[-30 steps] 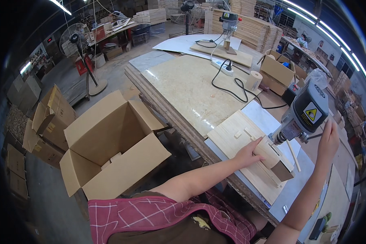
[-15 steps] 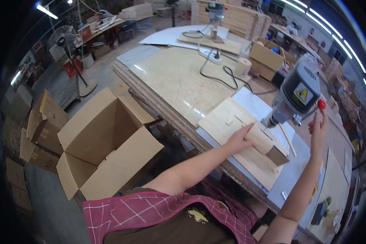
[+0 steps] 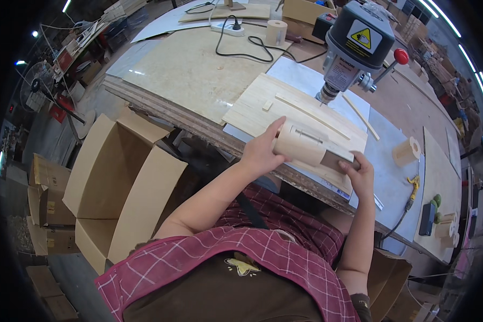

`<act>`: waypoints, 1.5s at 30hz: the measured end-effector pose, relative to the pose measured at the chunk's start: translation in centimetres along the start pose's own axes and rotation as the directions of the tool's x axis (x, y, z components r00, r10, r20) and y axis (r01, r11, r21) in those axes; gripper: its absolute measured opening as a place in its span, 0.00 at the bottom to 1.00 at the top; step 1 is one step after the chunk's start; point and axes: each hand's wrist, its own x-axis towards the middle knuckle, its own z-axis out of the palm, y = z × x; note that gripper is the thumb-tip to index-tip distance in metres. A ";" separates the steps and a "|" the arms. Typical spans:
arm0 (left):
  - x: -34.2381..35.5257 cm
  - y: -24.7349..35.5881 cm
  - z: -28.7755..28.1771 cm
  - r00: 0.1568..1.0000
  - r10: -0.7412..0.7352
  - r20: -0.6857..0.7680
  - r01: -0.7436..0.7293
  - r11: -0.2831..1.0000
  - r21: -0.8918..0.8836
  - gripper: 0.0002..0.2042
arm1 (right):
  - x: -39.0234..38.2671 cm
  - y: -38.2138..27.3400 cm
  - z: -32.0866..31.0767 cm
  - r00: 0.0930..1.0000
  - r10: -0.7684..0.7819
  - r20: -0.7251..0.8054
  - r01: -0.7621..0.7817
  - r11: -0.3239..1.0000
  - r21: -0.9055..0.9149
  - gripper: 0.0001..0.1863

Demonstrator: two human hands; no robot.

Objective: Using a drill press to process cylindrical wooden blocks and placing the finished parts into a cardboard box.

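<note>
A pale wooden cylinder with a slot along its top lies slantwise in front of me, near the table's front edge. My left hand is closed round its left end, thumb on the near side and fingers on the far side. From the cylinder's right end juts a squared bar with a dark side, and my right hand grips its tip. Beyond them stands a drill press with a red-knobbed lever; its chuck hangs over a wooden board, apart from the cylinder.
Thin wooden strips lie on the board. Another wooden cylinder stands to the right, near a yellow-handled air gun. A black cable and power strip lie at the back. An open carton sits at the left.
My right hand has left the lever's red knob and now grips the bar. The cylinder has come toward me, away from the drill chuck, with my left hand still on it. The view has shifted.
</note>
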 end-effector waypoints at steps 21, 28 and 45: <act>-6.2 -0.4 -18.7 0.912 -0.268 -0.310 0.084 0.863 -0.498 0.19 | -5.2 -3.6 -3.5 0.970 0.148 0.193 -0.198 0.940 0.276 0.12; -5.6 -0.1 -16.1 0.833 -0.553 -0.007 0.404 0.619 -0.674 0.17 | -4.3 -2.4 0.7 0.984 -0.073 0.163 0.004 0.922 0.386 0.14; -4.7 -1.0 -11.6 0.896 -0.441 0.060 0.387 0.706 -0.593 0.18 | -4.8 -1.4 2.2 0.986 -0.131 0.102 0.039 0.782 0.621 0.14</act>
